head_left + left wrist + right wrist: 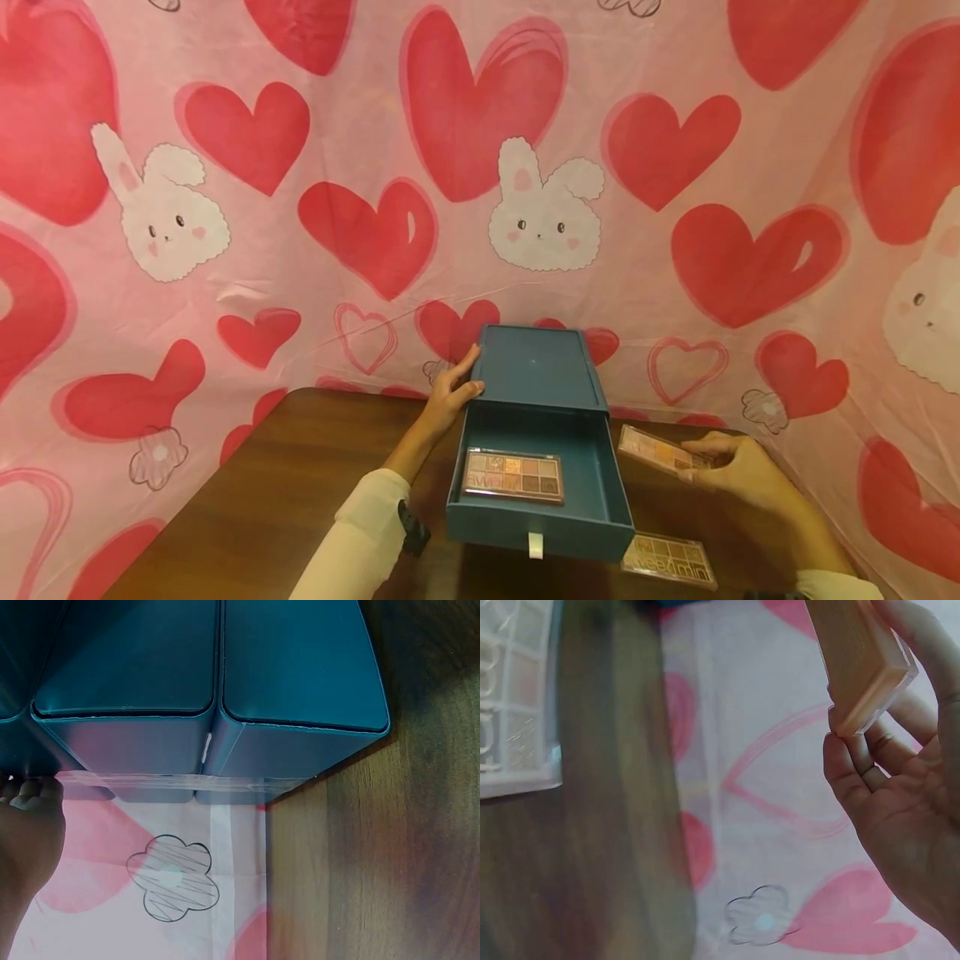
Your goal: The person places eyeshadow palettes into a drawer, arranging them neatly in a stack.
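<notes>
The blue drawer unit (536,367) has its top drawer (611,504) pulled out, showing a white tab at the front. Inside that drawer, toward its left front, lies an eyeshadow palette (513,476) with a clear lid. My left hand (450,393) rests against the unit's upper left edge, thumb by the top; in the left wrist view the hand (28,832) touches its side. To the right of the drawer, my right hand (731,467) pinches a second eyeshadow palette (660,451) by one end, tilted above the table. The right wrist view shows the held palette (862,664) edge-on between thumb and fingers.
A third palette (669,560) lies on the brown wooden table (247,500), right of the open drawer's front. Behind the table hangs a pink cloth (637,275) with hearts and rabbits. Clear tape (161,781) runs along the stacked drawer sections in the left wrist view.
</notes>
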`<state>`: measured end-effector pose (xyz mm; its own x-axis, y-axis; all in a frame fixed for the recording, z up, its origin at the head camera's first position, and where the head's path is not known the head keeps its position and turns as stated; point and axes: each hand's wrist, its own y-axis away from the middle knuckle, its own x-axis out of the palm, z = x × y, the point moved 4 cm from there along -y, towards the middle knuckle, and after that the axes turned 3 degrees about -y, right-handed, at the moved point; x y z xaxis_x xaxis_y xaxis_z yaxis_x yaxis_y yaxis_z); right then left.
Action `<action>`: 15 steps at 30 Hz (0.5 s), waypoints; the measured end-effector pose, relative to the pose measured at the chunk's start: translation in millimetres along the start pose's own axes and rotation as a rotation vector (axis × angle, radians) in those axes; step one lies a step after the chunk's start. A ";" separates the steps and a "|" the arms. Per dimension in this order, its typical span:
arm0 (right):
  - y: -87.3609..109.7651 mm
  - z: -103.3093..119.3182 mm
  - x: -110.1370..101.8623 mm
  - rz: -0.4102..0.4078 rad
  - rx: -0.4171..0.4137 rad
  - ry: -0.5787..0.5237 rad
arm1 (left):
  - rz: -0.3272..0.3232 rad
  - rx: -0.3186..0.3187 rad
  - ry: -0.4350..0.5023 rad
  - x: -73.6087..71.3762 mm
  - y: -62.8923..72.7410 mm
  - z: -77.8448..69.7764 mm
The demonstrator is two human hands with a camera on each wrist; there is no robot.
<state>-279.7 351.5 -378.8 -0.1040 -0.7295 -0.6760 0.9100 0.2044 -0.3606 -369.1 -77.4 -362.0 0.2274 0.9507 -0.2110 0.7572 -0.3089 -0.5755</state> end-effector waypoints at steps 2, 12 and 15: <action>-1.6 6.2 -4.2 -0.005 -0.003 0.026 | 0.002 0.001 0.003 -0.1 -0.6 -0.6; -4.2 31.4 -16.4 -0.015 -0.011 -0.079 | 0.004 0.003 0.026 -0.1 -0.2 -3.9; -5.5 40.6 -20.7 -0.005 -0.009 -0.049 | 0.003 -0.003 0.026 -0.6 0.2 -3.4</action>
<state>-266.3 339.0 -336.7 -0.0891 -0.7614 -0.6421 0.9057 0.2063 -0.3703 -367.0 -78.0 -359.3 0.2457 0.9501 -0.1923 0.7584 -0.3120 -0.5722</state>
